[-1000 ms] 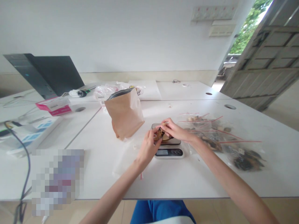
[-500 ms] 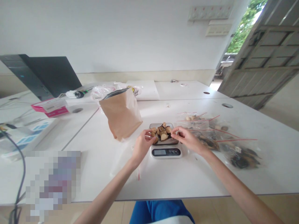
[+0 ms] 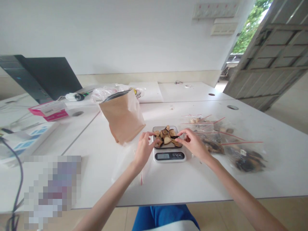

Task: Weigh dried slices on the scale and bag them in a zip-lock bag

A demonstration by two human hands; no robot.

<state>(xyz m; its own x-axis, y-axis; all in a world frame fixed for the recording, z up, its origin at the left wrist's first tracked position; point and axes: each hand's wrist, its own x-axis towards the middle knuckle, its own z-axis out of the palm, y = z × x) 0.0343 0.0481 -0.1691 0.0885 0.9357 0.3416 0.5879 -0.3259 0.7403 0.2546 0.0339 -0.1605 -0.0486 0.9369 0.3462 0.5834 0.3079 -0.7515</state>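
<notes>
A small digital kitchen scale (image 3: 169,155) stands mid-table with a pile of brown and dark dried pieces (image 3: 166,136) on its platform. My left hand (image 3: 143,149) rests at the scale's left edge, fingers curled, fingertips touching the pieces at the pile's left side. At the right edge my right hand (image 3: 192,142) pinches the pieces with thumb and forefinger. A brown paper pouch (image 3: 122,116) stands open just left of the scale.
Several red-zip clear bags (image 3: 223,141) of dried pieces lie to the right of the scale. An empty clear bag (image 3: 125,162) lies under my left wrist. A pink box (image 3: 49,110), a dark computer case (image 3: 43,77) and cables sit at the left. An open door (image 3: 271,64) is at the right.
Both hands were cupped together over the pile on the scale. They have drawn apart to its left and right edges, so the pile now shows.
</notes>
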